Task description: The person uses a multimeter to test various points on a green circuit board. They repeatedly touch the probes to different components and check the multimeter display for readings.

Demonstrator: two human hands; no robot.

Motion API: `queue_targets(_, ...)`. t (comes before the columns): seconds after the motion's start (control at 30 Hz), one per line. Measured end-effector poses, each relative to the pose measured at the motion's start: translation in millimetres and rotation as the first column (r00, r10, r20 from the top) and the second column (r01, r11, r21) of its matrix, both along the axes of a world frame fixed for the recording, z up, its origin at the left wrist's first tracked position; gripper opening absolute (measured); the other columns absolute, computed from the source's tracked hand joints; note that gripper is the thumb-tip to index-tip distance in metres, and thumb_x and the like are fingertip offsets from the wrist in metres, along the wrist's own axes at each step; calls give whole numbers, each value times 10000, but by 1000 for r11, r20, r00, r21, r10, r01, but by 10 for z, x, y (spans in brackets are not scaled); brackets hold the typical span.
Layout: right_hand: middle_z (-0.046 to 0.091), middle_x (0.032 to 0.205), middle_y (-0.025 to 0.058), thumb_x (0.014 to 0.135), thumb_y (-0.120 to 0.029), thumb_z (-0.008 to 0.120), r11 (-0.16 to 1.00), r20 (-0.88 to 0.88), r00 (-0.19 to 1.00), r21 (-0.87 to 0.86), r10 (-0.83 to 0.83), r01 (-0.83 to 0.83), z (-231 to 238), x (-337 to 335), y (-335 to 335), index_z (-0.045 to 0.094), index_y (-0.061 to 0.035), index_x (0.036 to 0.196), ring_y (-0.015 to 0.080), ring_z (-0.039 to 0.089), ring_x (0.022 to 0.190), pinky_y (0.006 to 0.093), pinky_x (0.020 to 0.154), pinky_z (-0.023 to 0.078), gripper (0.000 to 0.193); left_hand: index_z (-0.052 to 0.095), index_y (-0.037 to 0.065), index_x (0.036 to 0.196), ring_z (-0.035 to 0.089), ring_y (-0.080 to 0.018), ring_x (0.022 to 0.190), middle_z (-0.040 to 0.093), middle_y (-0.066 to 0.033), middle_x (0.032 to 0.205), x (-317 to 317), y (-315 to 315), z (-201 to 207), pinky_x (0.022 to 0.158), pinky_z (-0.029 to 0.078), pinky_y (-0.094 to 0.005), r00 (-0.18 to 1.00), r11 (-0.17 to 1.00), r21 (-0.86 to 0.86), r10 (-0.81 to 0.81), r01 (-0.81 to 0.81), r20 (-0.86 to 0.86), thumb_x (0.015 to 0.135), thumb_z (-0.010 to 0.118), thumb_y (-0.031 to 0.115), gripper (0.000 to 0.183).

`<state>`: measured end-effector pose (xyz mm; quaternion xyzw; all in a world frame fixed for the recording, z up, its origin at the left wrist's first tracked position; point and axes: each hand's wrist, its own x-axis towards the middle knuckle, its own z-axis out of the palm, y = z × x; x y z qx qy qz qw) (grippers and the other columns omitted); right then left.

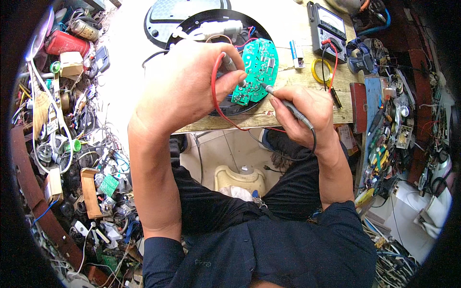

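Note:
A green circuit board (259, 60) rests over a round black housing (257, 26) on the workbench. My left hand (192, 79) is closed on a test probe (229, 61) with a red lead, its lower end at the board's left part. Between the fingers of my right hand (305, 113) is a second, grey probe (295, 110) with a black lead. That probe's tip meets or nearly meets the middle of the board; actual contact I cannot tell. Inside the housing, behind my left hand, lies a white cylindrical part (223, 29) with thin wires.
An analog multimeter (329, 29) with red and black leads stands at the back right. Near it lie a small box (297, 54) and a yellow roll (318, 71). A round grey cover (180, 14) sits behind the housing. Piled parts (105, 177) crowd the left side; tools (382, 144) the right.

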<state>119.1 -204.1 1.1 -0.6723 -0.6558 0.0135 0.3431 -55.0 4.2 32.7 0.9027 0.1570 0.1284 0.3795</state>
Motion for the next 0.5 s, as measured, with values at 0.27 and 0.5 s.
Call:
queue_targets(0.27,759,866,126,833,-12,835,1000,11,1000,11,10,-10,-9,2,5,723,-50,1017,297,730,707,405,628,552,218,788,67,1032,477,-82,544,557,-10,596,4,-9,18,509,371,-313,1000,1000,-3,9,-10,-8,982,805,221,163)
queue_targets(0.5,743,839,120,830,-11,834,1000,8,1000,8,15,-15,-24,-3,9,720,-45,1025,299,714,686,405,616,542,229,787,67,1030,491,-86,547,562,-14,601,-3,-12,17,513,383,-316,1000,1000,-7,14,-14,-24,981,804,231,172)
